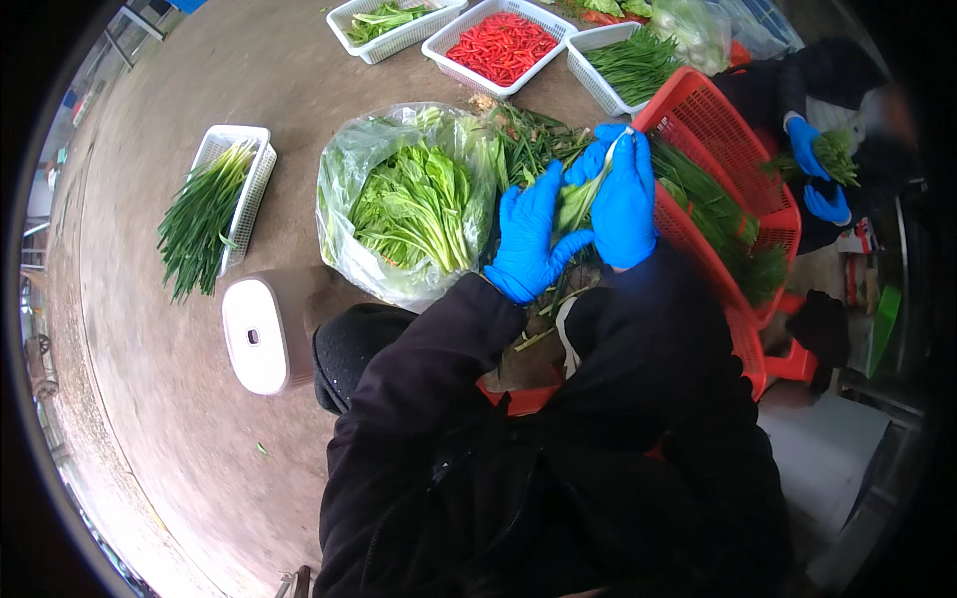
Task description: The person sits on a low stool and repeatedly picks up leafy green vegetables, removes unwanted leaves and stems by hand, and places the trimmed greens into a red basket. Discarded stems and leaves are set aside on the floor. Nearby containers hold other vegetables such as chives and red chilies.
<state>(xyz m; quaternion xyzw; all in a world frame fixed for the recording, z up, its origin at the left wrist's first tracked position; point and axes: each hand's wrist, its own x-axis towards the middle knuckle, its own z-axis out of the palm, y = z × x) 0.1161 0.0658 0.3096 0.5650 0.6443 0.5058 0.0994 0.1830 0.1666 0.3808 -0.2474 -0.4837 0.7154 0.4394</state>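
Observation:
My right hand (pixel 626 205), in a blue glove, grips a leafy green (pixel 577 203) by its pale stem, with the leaf hanging down to the left. Beside that leaf is my left hand (pixel 529 235), also gloved in blue, its thumb spread from its fingers and nothing seen gripped in it. Whether the left palm touches the leaf cannot be told. Left of my hands, a clear plastic bag (pixel 340 179) stands open around a heap of leafy greens (pixel 419 202). Loose green trimmings (pixel 527 142) lie on the ground beyond my hands.
A red basket (pixel 721 123) of long greens (pixel 699 198) stands close on my right. White baskets hold red chillies (pixel 505 48), leafy greens (pixel 385 21), green stalks (pixel 632 63) and scallions (pixel 213 202). A white box (pixel 256 336) sits near my left knee. Another person's gloved hands (pixel 811 153) hold greens.

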